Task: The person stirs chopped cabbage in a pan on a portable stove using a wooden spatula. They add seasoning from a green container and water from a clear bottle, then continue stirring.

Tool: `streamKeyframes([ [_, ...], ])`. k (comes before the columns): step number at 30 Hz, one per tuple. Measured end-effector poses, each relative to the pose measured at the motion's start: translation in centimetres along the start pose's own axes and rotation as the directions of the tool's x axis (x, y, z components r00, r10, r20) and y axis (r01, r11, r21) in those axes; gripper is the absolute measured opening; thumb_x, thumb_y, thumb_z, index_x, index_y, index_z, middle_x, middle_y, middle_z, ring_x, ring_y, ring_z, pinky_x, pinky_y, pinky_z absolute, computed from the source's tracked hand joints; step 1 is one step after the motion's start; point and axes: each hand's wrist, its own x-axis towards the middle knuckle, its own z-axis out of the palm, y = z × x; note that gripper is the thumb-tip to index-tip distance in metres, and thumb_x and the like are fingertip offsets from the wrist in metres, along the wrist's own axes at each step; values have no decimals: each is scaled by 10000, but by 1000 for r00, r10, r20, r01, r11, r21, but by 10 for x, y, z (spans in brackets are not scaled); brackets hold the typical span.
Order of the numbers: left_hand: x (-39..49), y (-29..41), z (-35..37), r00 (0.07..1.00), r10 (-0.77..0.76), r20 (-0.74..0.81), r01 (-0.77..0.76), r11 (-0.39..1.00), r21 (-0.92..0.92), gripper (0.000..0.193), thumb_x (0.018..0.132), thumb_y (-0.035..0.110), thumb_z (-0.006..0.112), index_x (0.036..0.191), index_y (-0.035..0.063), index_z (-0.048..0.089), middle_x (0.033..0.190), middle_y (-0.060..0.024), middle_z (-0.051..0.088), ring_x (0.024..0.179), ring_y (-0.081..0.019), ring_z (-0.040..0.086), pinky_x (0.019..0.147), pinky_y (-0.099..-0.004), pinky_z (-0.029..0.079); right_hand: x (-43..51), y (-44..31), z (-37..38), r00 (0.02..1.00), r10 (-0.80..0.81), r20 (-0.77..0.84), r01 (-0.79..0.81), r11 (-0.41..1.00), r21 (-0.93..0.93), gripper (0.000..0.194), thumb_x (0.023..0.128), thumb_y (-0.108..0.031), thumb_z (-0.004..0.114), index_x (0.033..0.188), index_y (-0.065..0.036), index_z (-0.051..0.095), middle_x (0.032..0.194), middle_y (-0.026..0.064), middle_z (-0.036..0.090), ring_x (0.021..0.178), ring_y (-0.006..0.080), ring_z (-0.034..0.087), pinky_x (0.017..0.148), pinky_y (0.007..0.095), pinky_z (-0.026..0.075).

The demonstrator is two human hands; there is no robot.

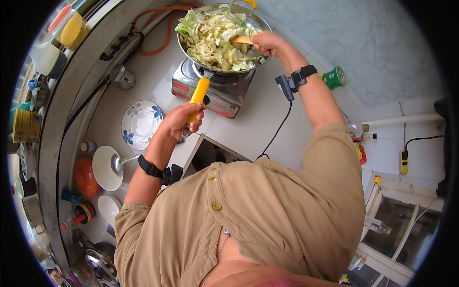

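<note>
A wide metal wok (259,22) stands on a portable gas stove (218,104), heaped with torn cabbage leaves (215,39). Its long yellow handle (200,91) points toward me, and my left hand (184,118) is wrapped around it. My right hand (269,42) grips a wooden spatula (242,40) at the wok's right side. The spatula's far end is hidden among the leaves. A floral plate (142,123) lies on the counter beside my left hand.
Left of me are a white bowl (104,172) with a metal ladle (117,164), an orange lid-like dish (86,177) and a metal cup (122,76). An orange hose (165,43) runs behind the stove. A green can (333,78) stands right. A cable (281,127) hangs from my right wrist device.
</note>
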Motion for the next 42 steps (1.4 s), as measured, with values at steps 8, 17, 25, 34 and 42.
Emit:
streamKeyframes([
  [8, 0, 0, 0, 1000, 5, 2, -5, 1000, 19, 165, 956, 211, 511, 1000, 55, 479, 681, -4, 494, 454, -71, 416, 395, -208, 355, -4, -19, -7, 993, -117, 0, 116, 985, -126, 223, 906, -205, 496, 715, -90, 511, 560, -34, 447, 380, 50, 259, 362, 245, 185],
  [17, 0, 0, -2, 1000, 8, 23, -8, 1000, -6, 162, 956, 197, 509, 995, 43, 478, 682, -9, 493, 451, -75, 416, 397, -213, 358, 16, -23, -30, 896, -440, -54, 346, 770, -537, 225, 903, -258, 517, 862, -90, 660, 614, 41, 570, 436, 158, 449, 426, 318, 347],
  [25, 2, -1, -4, 999, -13, 34, 14, 1000, -24, 160, 953, 206, 515, 986, 55, 475, 686, -9, 496, 449, -75, 428, 386, -201, 355, -82, -21, -58, 943, -321, 87, 170, 240, -956, 204, 801, -205, 607, 969, -164, 715, 898, 128, 679, 830, 335, 634, 738, 426, 508],
  [34, 3, 0, -5, 999, -6, 43, 7, 1000, -16, 152, 949, 202, 518, 983, 62, 471, 686, -7, 493, 452, -74, 425, 384, -199, 347, -62, 32, 56, 731, -679, 69, 432, 382, -817, 216, 872, -233, 605, 1037, -131, 699, 912, 147, 679, 839, 340, 640, 726, 433, 516],
  [42, 2, -2, -4, 1000, -1, 29, 2, 1000, -12, 148, 951, 197, 515, 985, 60, 470, 682, -10, 493, 456, -75, 420, 397, -201, 352, -35, 30, 47, 676, -720, -158, 421, 554, -719, 236, 916, -279, 510, 923, -114, 679, 849, 179, 660, 799, 393, 625, 731, 478, 501],
])
